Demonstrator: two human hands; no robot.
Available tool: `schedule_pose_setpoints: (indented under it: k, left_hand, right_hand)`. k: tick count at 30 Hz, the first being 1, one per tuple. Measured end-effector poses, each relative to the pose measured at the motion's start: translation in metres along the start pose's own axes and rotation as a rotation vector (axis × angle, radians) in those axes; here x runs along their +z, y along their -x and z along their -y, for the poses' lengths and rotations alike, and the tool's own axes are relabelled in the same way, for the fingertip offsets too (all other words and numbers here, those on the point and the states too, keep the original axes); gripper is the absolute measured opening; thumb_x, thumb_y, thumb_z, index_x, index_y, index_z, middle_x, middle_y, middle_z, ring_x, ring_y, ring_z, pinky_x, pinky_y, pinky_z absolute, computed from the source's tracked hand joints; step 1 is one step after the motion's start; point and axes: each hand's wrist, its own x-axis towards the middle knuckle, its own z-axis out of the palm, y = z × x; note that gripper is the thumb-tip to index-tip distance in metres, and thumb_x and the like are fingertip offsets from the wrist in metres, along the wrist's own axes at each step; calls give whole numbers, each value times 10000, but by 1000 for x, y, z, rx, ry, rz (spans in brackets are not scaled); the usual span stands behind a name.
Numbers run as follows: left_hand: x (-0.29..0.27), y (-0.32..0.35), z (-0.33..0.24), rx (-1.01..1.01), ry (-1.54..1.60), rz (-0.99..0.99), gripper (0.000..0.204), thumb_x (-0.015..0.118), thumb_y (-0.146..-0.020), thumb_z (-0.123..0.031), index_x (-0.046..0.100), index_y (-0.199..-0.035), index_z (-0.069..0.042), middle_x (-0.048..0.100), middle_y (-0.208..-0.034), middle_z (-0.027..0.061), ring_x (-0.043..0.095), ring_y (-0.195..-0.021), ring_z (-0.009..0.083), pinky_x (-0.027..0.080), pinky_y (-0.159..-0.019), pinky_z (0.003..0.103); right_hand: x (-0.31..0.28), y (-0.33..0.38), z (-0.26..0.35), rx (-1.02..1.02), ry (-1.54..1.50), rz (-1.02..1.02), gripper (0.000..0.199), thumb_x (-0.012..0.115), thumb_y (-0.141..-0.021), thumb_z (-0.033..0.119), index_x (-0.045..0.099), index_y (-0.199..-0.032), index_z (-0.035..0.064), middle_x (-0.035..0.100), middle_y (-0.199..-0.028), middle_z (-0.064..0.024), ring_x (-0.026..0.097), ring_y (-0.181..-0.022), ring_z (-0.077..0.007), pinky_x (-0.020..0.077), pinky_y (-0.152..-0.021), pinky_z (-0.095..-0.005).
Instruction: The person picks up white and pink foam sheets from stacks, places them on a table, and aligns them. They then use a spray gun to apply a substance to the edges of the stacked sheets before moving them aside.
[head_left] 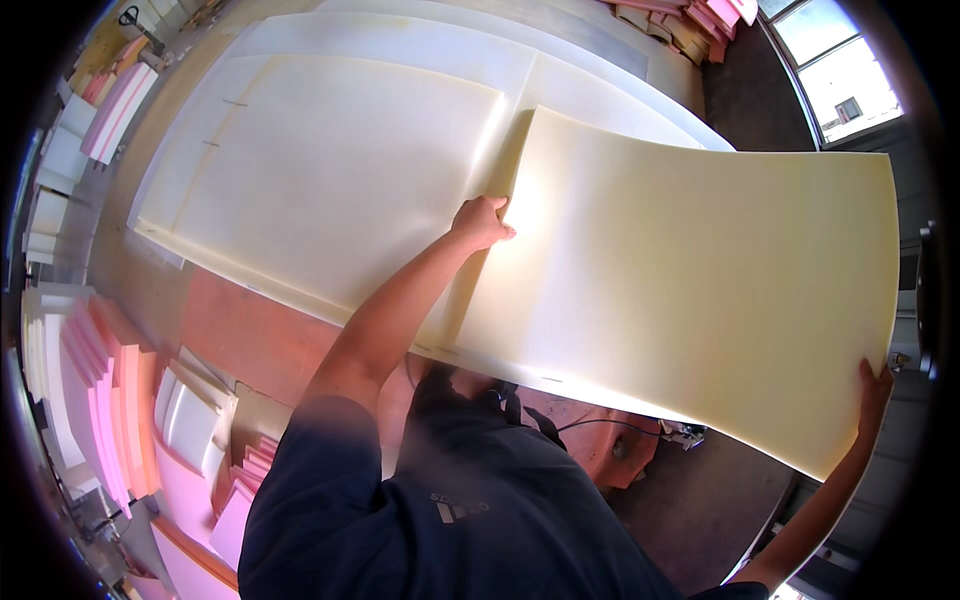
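Where the lower layers extend past its left edge, a cream foam sheet [700,270] lies over the right part of the white sheets [330,180], held between two hands. The left hand [483,223] pinches the left edge, its fingers closed on the material. The right hand [873,400] grips the lower part of the right edge; its thumb shows, but how far its remaining fingers wrap behind cannot be told. The cream sheet is smooth, matt and roughly rectangular, with a gently bowed surface. The white sheets are broad and flat, with short dark pen strokes [235,103] near the left end. A pale printed mark [455,510] appears on the dark shirt [540,540]. At lower left, pink slabs [85,370] stand beside orange slabs [128,400]. A dark cable [610,422] runs near the front edge of the sheets, and a window [845,75] is at upper right. The left forearm [385,310] crosses the white sheets and covers part of their surface.
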Motion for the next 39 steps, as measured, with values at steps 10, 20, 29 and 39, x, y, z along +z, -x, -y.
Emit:
schedule_pose_setpoints:
  k: [10,20,29,39]
  left_hand:
    - [-7,11,-10,23,29,-19,756,818,-758,-244,484,-1402,-32,693,-1069,145,655,-1011,253,507,-899,350]
    - [0,3,-3,-23,19,8,761,817,-756,-265,484,-1401,-37,659,-1196,152,610,-1142,265,483,-980,363]
    - [1,1,-1,-44,-7,12,755,809,-758,-278,484,-1396,-36,603,-1299,164,585,-1192,278,483,-994,367]
    - [1,7,-11,-55,-63,-21,706,798,-756,-275,518,-1364,-54,663,-1186,149,633,-1106,271,512,-936,380]
  right_hand:
    - [-3,-1,-1,9,3,36,377,657,-900,184,611,-1190,-52,676,-1003,-83,608,-867,-160,486,-783,-299]
    - [0,-2,9,12,-2,33,405,667,-896,189,603,-1215,-52,672,-1028,-76,606,-887,-162,486,-800,-304]
    - [5,3,26,-17,93,-2,373,654,-899,225,622,-1133,-64,672,-948,-83,586,-817,-158,479,-753,-309]
    - [5,-2,28,-42,106,8,379,648,-896,221,623,-1149,-60,677,-949,-81,591,-818,-155,486,-755,-310]
